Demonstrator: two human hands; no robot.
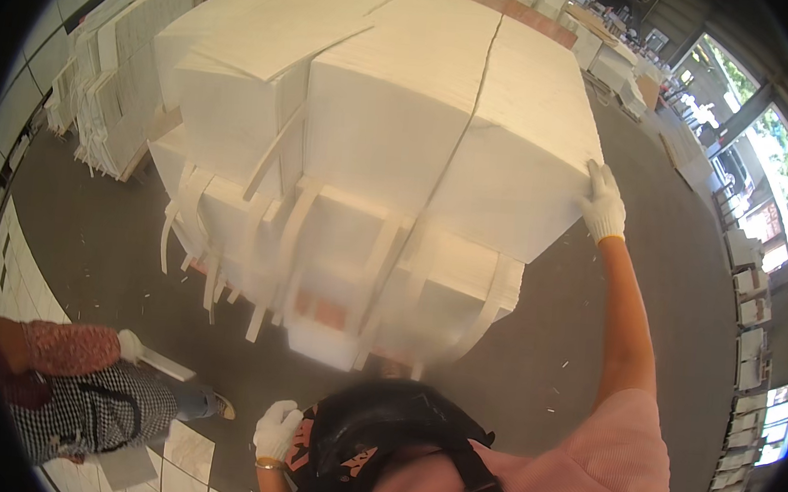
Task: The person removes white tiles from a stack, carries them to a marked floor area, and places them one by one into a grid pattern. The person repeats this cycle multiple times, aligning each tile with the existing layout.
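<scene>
A big stack of white sheets or slabs (398,75), split into several blocks, stands in front of me. My right hand (604,202), in a white glove, rests on the upper right corner of that stack with the arm stretched forward; its fingers lie along the edge. Lower down, a second tier of white sheets (345,219) has pale strips (267,153) hanging down its front. My left hand (278,429), gloved too, hangs low beside the black bag (398,427) at my front. Its fingers are loosely bent, and I see nothing in them.
At the lower left another person (103,408) in a checked garment holds a flat pale piece (167,364) in a gloved hand. More sheet stacks (130,68) stand at the far left. Boxes (751,357) line the right side near bright openings. Grey floor (670,268) surrounds the stack.
</scene>
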